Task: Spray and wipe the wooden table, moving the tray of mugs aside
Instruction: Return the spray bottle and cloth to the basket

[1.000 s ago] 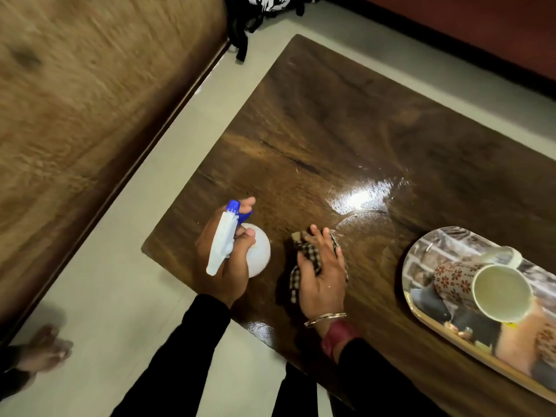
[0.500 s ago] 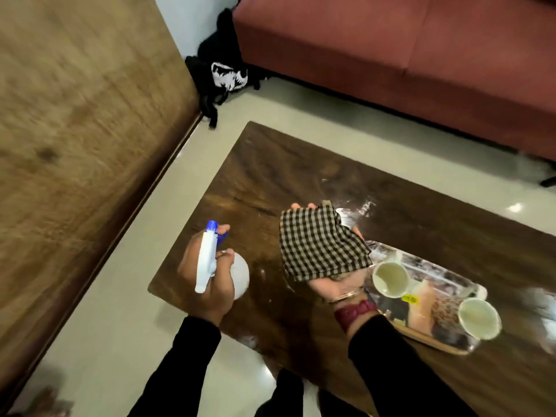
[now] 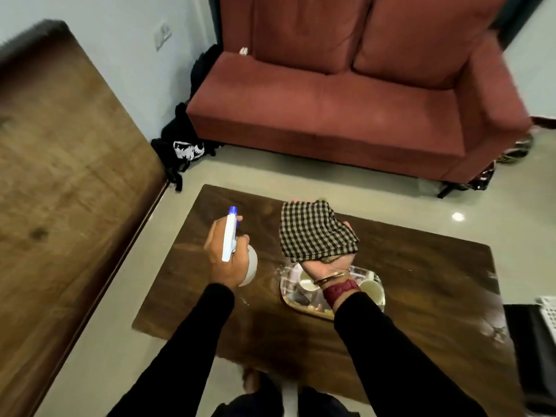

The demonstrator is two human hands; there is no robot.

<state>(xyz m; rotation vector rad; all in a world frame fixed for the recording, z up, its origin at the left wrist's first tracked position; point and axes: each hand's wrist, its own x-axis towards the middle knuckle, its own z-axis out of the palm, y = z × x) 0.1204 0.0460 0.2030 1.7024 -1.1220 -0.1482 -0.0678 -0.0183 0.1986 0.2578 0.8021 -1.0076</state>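
The dark wooden table [image 3: 415,275] lies in front of me, glossy with wet patches. My left hand [image 3: 224,257] grips a white spray bottle [image 3: 231,240] with a blue nozzle, held above the table's left part. My right hand [image 3: 326,257] is raised palm up, holding a brown checked cloth [image 3: 316,231] draped over its fingers. Below that wrist stands a shiny tray [image 3: 290,299] with two pale mugs [image 3: 373,291], partly hidden by my right forearm.
A red sofa [image 3: 346,94] stands beyond the table. A black bag [image 3: 183,149] leans by the wall to its left. A large wooden panel [image 3: 60,176] fills the left side. A white basket [image 3: 547,317] and a dark object sit at the right edge.
My right hand lifted the cloth off the table and turned palm up. The view rose and pulled back, bringing the sofa into sight. The spray bottle stayed in my left hand.
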